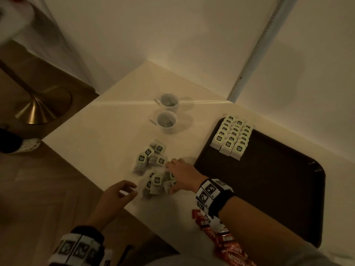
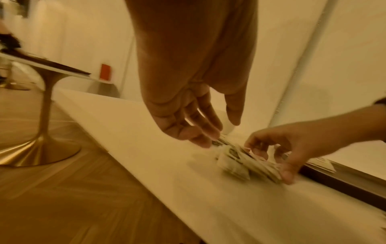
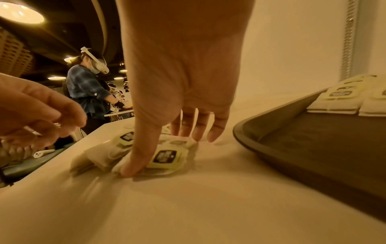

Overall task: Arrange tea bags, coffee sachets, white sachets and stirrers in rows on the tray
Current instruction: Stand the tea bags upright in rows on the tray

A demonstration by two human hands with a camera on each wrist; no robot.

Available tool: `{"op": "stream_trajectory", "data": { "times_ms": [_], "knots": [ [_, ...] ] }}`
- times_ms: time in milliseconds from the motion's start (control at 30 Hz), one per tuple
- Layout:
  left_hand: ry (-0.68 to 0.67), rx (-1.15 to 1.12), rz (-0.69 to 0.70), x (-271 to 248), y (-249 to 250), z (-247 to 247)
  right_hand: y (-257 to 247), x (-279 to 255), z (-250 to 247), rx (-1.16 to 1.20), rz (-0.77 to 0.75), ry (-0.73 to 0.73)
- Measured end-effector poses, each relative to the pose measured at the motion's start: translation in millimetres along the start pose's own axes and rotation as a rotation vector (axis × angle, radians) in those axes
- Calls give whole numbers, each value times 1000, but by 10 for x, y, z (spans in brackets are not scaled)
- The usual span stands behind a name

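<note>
A dark tray (image 1: 269, 189) lies at the right of the white table, with tea bags (image 1: 232, 138) lined up in three rows at its far left corner. Loose tea bags (image 1: 151, 156) lie scattered on the table left of the tray. My right hand (image 1: 177, 175) is spread over the nearer bunch (image 1: 156, 184). Its thumb (image 3: 129, 168) presses one bag's edge and its fingers (image 3: 198, 130) reach down behind the bunch. My left hand (image 1: 130, 190) hovers just left of that bunch, fingers loosely curled, holding nothing. Red coffee sachets (image 1: 224, 240) lie under my right forearm.
Two white cups (image 1: 169, 102) (image 1: 166, 121) stand behind the loose bags. The table's front edge (image 1: 115, 192) runs close under my left hand, with wooden floor below. A gold pedestal table base (image 1: 36, 110) stands at the left. Another person (image 3: 89, 85) stands beyond the table.
</note>
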State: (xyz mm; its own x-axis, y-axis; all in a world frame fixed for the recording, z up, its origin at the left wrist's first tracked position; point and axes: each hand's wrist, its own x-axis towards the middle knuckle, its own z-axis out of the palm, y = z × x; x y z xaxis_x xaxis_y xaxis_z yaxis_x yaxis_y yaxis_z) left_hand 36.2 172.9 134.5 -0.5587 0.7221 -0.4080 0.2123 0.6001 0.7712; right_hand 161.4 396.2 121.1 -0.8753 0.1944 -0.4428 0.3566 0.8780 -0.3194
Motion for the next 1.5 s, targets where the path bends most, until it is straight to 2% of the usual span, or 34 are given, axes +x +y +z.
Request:
{"op": "stream_trajectory", "data": {
  "times_ms": [100, 267, 367, 500, 600, 667, 800, 900, 1033, 1133, 1233, 1333, 1500],
  "knots": [
    [63, 111, 56, 164, 199, 221, 36, -34, -21, 13, 46, 2],
    [31, 339, -26, 447, 296, 607, 21, -122, -9, 22, 94, 26],
    [77, 392, -29, 522, 288, 653, 10, -141, 8, 93, 110, 18],
    [69, 404, 21, 588, 358, 563, -3, -161, 13, 177, 113, 19],
    [62, 301, 88, 628, 455, 489, 62, -188, -95, 355, 139, 19],
    [24, 122, 62, 644, 608, 430, 116, -235, -253, 452, 154, 45],
    [-152, -653, -89, 605, 1019, 303, 131, -472, -805, 562, 132, 83],
    [-346, -962, -185, 603, 1305, 264, 104, -634, -1232, 582, 12, 55],
    [-719, -859, -130, 679, 1666, 338, 95, -710, -1628, 391, -58, -43],
    [-837, -783, -65, 729, 1927, 425, 146, -769, -1789, 266, -38, -11],
    [-838, -776, -53, 753, 2101, 513, 288, -848, -1829, 275, 12, 165],
    [-794, -897, -82, 792, 2180, 591, 454, -966, -1806, 443, 92, 337],
    [-689, -1060, -87, 883, 2237, 685, 630, -1144, -1737, 717, 133, 501]
  ]
}}
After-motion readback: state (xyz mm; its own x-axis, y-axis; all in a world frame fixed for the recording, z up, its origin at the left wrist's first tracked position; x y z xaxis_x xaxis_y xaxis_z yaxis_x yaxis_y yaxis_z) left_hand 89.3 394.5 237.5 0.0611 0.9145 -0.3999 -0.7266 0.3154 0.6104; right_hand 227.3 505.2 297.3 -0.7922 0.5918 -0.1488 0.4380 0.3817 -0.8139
